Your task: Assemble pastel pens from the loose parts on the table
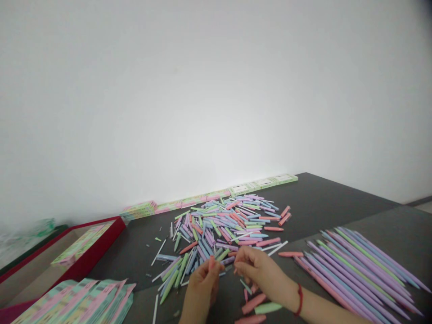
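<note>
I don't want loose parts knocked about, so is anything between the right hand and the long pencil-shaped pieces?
Yes, low things only: a short coral piece lies by the left end of the long pieces, and a white stick lies near the right hand. Nothing tall is visible there.

Bracelet (299, 299) red; box (116, 229) apparently dark red outside.

Upright coral-pink piece (212, 262)
</note>
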Demonstrator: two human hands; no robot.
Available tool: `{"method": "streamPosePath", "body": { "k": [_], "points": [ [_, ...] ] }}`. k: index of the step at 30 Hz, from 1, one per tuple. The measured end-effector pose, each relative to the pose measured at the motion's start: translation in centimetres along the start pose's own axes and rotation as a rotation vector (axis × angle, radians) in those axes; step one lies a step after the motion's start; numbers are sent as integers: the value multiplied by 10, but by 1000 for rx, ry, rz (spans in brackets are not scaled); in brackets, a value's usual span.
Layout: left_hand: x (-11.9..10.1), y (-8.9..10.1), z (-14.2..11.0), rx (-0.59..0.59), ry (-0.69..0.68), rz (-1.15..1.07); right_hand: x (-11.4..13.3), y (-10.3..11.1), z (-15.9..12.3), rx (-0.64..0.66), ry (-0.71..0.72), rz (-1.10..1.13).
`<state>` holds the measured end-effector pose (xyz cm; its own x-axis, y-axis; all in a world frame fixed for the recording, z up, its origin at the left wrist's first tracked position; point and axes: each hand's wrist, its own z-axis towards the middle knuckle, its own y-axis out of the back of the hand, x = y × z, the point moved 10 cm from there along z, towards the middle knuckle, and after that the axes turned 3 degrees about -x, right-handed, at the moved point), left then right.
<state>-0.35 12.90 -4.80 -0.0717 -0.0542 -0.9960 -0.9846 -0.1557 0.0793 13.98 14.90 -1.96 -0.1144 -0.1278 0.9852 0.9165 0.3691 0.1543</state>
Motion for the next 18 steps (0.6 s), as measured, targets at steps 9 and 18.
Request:
{"method": "streamPosePath", "body": {
  "k": [9, 18],
  "points": [
    [-21, 54, 12, -76, 92, 211, -17, 0, 5, 112, -85, 45],
    [-68, 127, 11, -222, -40, 940, -18, -7, -4, 145, 18, -232]
  ]
}}
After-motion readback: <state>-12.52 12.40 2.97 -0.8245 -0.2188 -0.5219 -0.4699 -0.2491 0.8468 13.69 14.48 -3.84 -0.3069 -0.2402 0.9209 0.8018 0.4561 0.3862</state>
